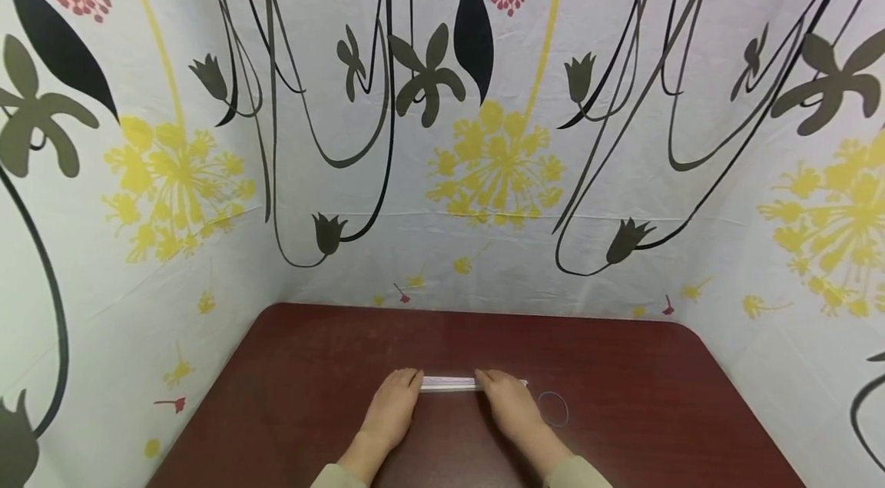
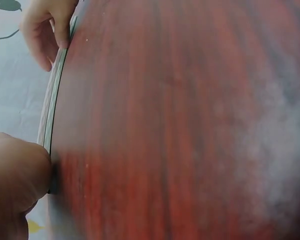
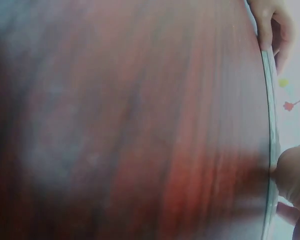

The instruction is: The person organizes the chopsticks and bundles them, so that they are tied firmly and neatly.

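Observation:
A thin whitish bundle of long, narrow strips or sticks lies crosswise, low over the table; its exact kind cannot be made out. My left hand holds its left end with thumb and fingers. Toward the other end, my right hand pinches it, and a short tip pokes out beyond those fingers. Seen from the left wrist, the bundle shows a pale green edge beside a pinkish one. In the right wrist view the pale strip runs between both hands. Fingers cover its ends.
A thin loop, like a rubber band or cord, lies on the table just right of my right hand. The dark red wooden table has rounded far corners. Flower-printed white cloth hangs behind and on both sides.

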Action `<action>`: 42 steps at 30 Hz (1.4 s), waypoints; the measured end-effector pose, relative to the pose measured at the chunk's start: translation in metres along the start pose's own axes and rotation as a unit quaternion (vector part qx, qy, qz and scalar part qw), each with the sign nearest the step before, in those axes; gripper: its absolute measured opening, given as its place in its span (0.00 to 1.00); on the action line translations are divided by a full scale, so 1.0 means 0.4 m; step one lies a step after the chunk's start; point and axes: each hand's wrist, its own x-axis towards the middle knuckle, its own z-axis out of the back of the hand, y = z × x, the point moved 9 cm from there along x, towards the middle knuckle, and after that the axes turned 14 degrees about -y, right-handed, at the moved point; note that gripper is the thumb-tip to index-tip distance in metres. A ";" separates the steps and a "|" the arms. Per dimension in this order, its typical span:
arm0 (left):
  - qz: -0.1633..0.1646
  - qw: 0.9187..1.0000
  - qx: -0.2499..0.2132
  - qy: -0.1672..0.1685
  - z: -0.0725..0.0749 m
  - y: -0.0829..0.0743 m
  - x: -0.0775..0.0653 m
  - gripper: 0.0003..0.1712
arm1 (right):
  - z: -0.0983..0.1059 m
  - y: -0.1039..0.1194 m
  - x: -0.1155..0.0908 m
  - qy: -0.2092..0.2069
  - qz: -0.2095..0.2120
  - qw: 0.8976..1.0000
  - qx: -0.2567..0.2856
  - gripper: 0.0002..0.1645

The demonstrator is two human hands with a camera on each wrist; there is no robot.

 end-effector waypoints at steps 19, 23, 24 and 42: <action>0.036 0.998 0.059 0.011 -0.028 -0.008 0.007 0.14 | -0.015 0.004 -0.012 0.003 0.021 0.999 -0.029 0.22; 0.044 0.998 0.046 -0.008 -0.019 -0.005 0.002 0.13 | -0.018 -0.004 -0.020 0.007 0.010 1.000 -0.019 0.19; 0.044 0.998 0.045 -0.011 -0.018 -0.006 0.002 0.13 | -0.017 -0.002 -0.020 0.004 0.015 1.000 -0.023 0.19; 0.062 0.996 0.034 0.048 -0.029 -0.021 0.011 0.12 | -0.011 0.030 -0.020 0.043 0.039 0.998 -0.037 0.21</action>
